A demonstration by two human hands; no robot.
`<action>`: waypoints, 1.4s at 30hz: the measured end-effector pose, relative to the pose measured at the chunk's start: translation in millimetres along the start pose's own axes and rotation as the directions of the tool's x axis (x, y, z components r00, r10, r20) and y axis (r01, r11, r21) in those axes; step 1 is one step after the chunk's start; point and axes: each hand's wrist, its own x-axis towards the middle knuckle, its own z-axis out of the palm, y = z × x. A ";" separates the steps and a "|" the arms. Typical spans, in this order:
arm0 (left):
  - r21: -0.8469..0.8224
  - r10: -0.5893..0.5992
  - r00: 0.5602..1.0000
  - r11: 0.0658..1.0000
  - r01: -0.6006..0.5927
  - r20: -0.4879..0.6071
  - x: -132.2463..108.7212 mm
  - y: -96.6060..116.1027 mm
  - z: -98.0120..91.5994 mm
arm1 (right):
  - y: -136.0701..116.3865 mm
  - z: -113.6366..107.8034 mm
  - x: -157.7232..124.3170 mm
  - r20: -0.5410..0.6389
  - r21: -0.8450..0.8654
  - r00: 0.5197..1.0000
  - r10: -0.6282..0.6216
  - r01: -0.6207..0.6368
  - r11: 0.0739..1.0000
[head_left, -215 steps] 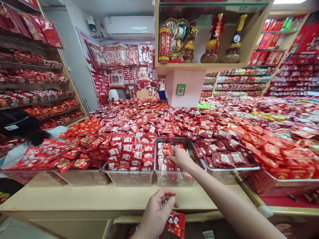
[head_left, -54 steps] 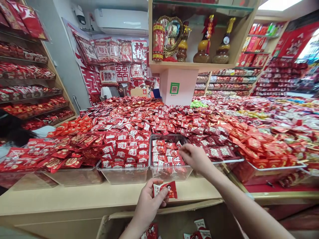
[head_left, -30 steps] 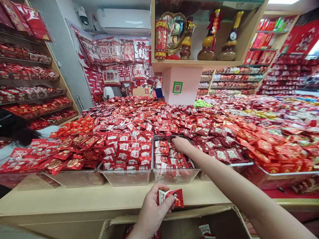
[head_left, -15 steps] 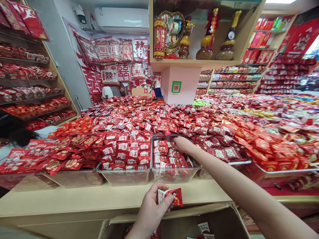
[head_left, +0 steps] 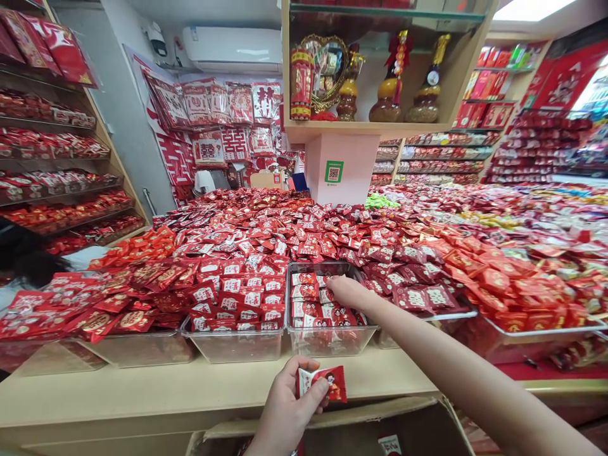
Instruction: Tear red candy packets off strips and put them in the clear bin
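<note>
My left hand (head_left: 297,402) pinches a small red-and-white sealed candy packet (head_left: 336,384), printed with a cartoon figure, between thumb and fingers. It is held in front of the counter edge, above an open cardboard box. My right hand (head_left: 342,291) reaches into a clear plastic bin (head_left: 332,341), its fingers closed at a similar packet (head_left: 324,280) near the back of the bin. Packets of the same kind stand in rows inside that bin. The right fingertips are partly hidden, so their exact grip is hard to see.
Left of it, another clear bin (head_left: 232,344) holds red packets. Heaps of red packets (head_left: 304,228) spread behind. The cardboard box (head_left: 380,421) sits below the counter edge (head_left: 156,392). A display cabinet (head_left: 370,130) overhangs the middle. A dark-haired person (head_left: 28,253) is at the far left.
The view has tilted slightly, so the counter sits a little lower in the picture. The left hand still holds its packet, and the right hand stays in the bin at nearly the same spot.
</note>
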 end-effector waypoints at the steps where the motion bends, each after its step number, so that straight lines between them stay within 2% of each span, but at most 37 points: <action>1: -0.004 -0.003 1.000 1.000 0.003 -0.018 0.4 -0.8 0.6 | -0.2 1.1 -1.5 -0.011 0.001 1.000 0.003 -0.003 1.000; 7: -0.026 0.011 0.997 1.000 -0.013 -0.077 3.1 -4.7 3.5 | 0.0 7.1 -3.4 -0.040 0.017 0.999 0.036 -0.036 0.999; 10: -0.046 0.018 0.996 0.999 -0.022 -0.086 4.5 -6.1 3.4 | -2.4 -0.4 -4.7 -0.045 0.021 0.997 0.056 -0.055 0.998; 13: -0.078 0.028 0.994 0.996 -0.036 -0.101 6.3 -7.7 2.8 | -14.2 -17.3 -22.6 -0.149 0.091 0.985 0.084 -0.071 0.993; 15: -0.103 0.050 0.993 0.993 -0.062 -0.111 7.2 -8.0 2.2 | -28.9 -27.5 -46.8 -0.248 0.259 0.966 0.071 -0.004 0.966; 18: -0.127 0.088 0.991 0.987 -0.101 -0.101 6.7 -6.0 1.1 | -55.1 -30.4 -91.1 -0.301 0.536 0.953 0.011 0.160 0.829; 20: -0.121 0.096 0.992 0.987 -0.106 -0.083 5.1 -3.1 0.2 | -69.3 -23.1 -115.4 -0.323 0.626 0.946 -0.005 0.218 0.748; 22: -0.090 0.096 0.993 0.991 -0.102 -0.063 3.6 0.2 -0.7 | -77.6 -11.2 -130.0 -0.335 0.687 0.942 0.026 0.225 0.691; 24: -0.044 0.082 0.997 0.996 -0.083 -0.003 3.0 3.0 -1.0 | -80.0 2.1 -135.4 -0.299 0.774 0.949 0.096 0.183 0.606; 26: -0.045 0.060 0.998 0.997 -0.062 -0.026 3.2 5.0 -0.5 | -79.1 14.1 -135.1 -0.209 0.889 0.966 0.152 0.123 0.440; 29: -0.068 0.029 0.999 0.997 -0.032 -0.039 3.6 5.4 0.8 | -76.9 25.4 -132.4 -0.064 0.992 0.985 0.158 0.046 0.113; 31: -0.080 0.021 0.999 0.997 -0.025 -0.043 4.0 3.8 0.8 | -76.4 28.6 -131.8 -0.018 1.000 0.991 0.136 0.019 -0.011; 37: -0.084 0.044 0.998 0.995 -0.048 -0.050 5.7 -0.7 -2.8 | -77.2 31.1 -134.9 -0.048 0.998 0.992 0.118 0.053 -0.038; 39: -0.112 0.045 0.997 0.992 -0.052 -0.059 5.4 0.9 -2.3 | -78.6 31.5 -135.1 -0.056 0.992 0.993 0.104 0.067 -0.104; 42: -0.182 0.022 0.997 0.983 -0.036 -0.080 3.3 5.5 0.3 | -80.8 31.6 -134.2 -0.002 0.970 0.996 0.090 0.024 -0.240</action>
